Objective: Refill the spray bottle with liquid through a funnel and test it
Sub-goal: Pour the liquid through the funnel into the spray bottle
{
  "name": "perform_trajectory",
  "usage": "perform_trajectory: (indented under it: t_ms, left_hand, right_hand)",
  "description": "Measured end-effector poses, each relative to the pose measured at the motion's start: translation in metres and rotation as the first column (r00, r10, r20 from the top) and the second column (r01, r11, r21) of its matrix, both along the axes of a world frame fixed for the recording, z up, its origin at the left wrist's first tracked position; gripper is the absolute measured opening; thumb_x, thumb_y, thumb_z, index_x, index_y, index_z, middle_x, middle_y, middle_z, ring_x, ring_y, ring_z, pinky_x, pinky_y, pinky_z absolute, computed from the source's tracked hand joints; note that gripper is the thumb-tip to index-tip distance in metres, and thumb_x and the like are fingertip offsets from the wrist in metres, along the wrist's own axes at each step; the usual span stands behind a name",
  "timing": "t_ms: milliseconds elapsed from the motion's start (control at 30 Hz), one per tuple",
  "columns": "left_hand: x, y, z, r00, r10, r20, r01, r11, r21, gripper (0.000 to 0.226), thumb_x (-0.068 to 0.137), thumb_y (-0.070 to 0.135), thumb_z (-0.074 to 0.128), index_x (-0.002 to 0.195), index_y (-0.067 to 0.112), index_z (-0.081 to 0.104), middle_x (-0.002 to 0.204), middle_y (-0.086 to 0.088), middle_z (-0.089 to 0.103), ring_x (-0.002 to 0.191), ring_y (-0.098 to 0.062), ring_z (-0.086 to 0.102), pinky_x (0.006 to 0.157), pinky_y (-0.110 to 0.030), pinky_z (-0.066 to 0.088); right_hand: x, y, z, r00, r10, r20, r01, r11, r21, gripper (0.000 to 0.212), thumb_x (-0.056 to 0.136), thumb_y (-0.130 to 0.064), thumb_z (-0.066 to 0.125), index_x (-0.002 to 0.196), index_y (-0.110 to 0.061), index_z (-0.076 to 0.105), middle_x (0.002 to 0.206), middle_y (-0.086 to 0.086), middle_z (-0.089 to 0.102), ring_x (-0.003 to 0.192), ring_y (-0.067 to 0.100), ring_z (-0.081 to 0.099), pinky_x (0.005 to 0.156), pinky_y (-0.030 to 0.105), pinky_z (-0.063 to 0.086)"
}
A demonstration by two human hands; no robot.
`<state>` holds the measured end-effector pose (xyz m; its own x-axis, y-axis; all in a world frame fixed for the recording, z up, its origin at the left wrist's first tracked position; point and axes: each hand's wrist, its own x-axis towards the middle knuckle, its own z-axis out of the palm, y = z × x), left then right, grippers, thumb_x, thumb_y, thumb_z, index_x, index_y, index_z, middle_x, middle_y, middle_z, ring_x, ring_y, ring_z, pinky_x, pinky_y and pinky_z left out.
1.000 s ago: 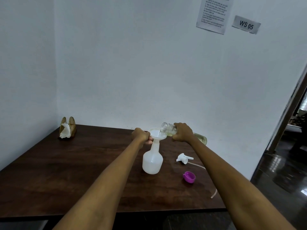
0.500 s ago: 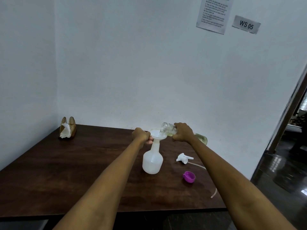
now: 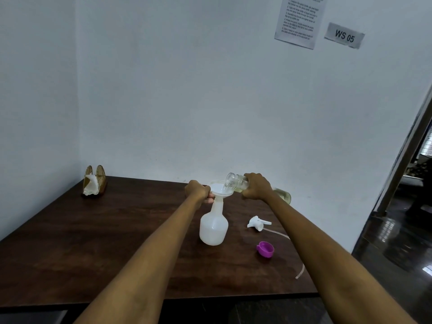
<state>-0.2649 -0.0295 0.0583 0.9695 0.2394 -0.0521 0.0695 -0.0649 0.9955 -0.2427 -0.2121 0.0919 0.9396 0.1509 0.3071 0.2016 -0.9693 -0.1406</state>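
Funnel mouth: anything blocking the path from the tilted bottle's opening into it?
Nothing visible. The clear bottle, held by the right hand, tips its open mouth right over the funnel, which sits in the spray bottle neck, steadied by the left hand.

wall label [image 3: 344, 35] reading "WS 05", printed sheet [image 3: 298, 19] illegible

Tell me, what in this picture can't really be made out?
- Printed sheet on the wall: text too small, top cut by the frame edge.
- Clear bottle: middle hidden by the right hand.
- Funnel: near rim covered by the left hand.
- Spray bottle: liquid level unclear through cloudy plastic.
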Motion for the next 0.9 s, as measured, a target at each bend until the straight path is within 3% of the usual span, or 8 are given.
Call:
perform_trajectory:
  t_ms: [167,400,900]
  left_hand:
    - [-0.0007,-0.0012,0.0014,1.0,-0.003,0.011,0.003,1.0,0.003,0.012,0.09,0.001,0.056,0.09,-0.008,0.064,0.06,-0.009,0.06,0.025,-0.008,0.053,0.037,-0.016,0.05]
    - [0.0005,0.0016,0.0009,1.0,0.003,0.008,-0.003,1.0,0.008,0.014,0.09,0.0,0.055,0.091,-0.009,0.064,0.06,-0.009,0.061,0.025,-0.008,0.053,0.038,-0.016,0.05]
    - [0.0029,0.0018,-0.0009,1.0,0.007,0.004,-0.007,1.0,0.012,0.011,0.089,0.0,0.055,0.085,-0.005,0.063,0.061,-0.009,0.062,0.026,-0.008,0.054,0.039,-0.016,0.051]
  right_hand:
    - [-0.0009,0.0008,0.0004,1.0,0.008,-0.008,-0.008,1.0,0.0,0.036,0.067,-0.01,0.067,0.06,-0.021,0.033,0.073,-0.001,0.05,0.075,0.023,0.048,0.049,0.022,0.026]
    - [-0.003,0.0009,0.0016,1.0,0.015,-0.014,-0.015,1.0,-0.007,0.041,0.067,-0.01,0.067,0.059,-0.022,0.029,0.063,-0.007,0.041,0.074,0.023,0.047,0.048,0.02,0.024]
    - [-0.0052,-0.0014,-0.0008,1.0,0.015,-0.009,-0.015,1.0,-0.024,0.042,0.067,-0.01,0.067,0.058,-0.023,0.028,0.064,-0.007,0.04,0.074,0.022,0.047,0.048,0.019,0.024]
